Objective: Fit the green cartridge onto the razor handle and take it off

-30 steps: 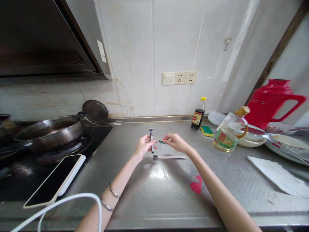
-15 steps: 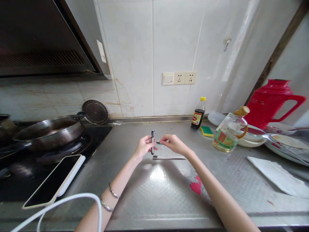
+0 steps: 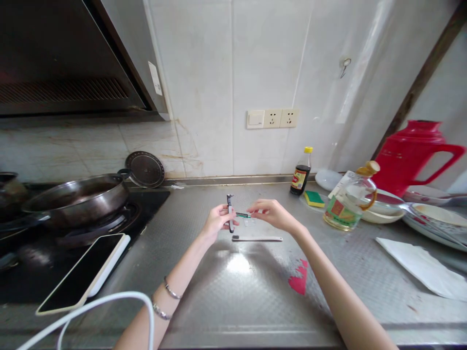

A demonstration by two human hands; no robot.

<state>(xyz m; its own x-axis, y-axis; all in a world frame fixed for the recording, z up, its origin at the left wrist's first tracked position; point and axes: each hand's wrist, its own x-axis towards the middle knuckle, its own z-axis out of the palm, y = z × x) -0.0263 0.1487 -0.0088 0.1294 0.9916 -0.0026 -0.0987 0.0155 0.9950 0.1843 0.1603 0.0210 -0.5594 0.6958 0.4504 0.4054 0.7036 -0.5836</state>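
Observation:
My left hand (image 3: pixel 216 221) is closed around a razor (image 3: pixel 230 216) held upright, its small head at the top. My right hand (image 3: pixel 273 214) is just to the right, fingertips pinched at the right end of a small dark-and-green strip (image 3: pixel 242 215). The strip's left end reaches the razor; whether they are joined cannot be made out. Below it, a small clear plastic piece (image 3: pixel 250 222) shows faintly. On the steel counter in front of the hands lies a pale toothbrush (image 3: pixel 258 238) with dark bristles, pointing left.
Left is a stove with a steel pan (image 3: pixel 78 199); a phone (image 3: pixel 82 272) and white cable (image 3: pixel 120 294) lie nearer. To the right stand a soy sauce bottle (image 3: pixel 299 175), sponge (image 3: pixel 314 198), oil jug (image 3: pixel 345 206), red thermos (image 3: pixel 404 155), dishes and a white paper (image 3: pixel 419 267).
My right hand has shifted slightly right, away from the razor, exposing more of the dark-and-green strip and the clear piece. My left hand keeps the razor in nearly the same place.

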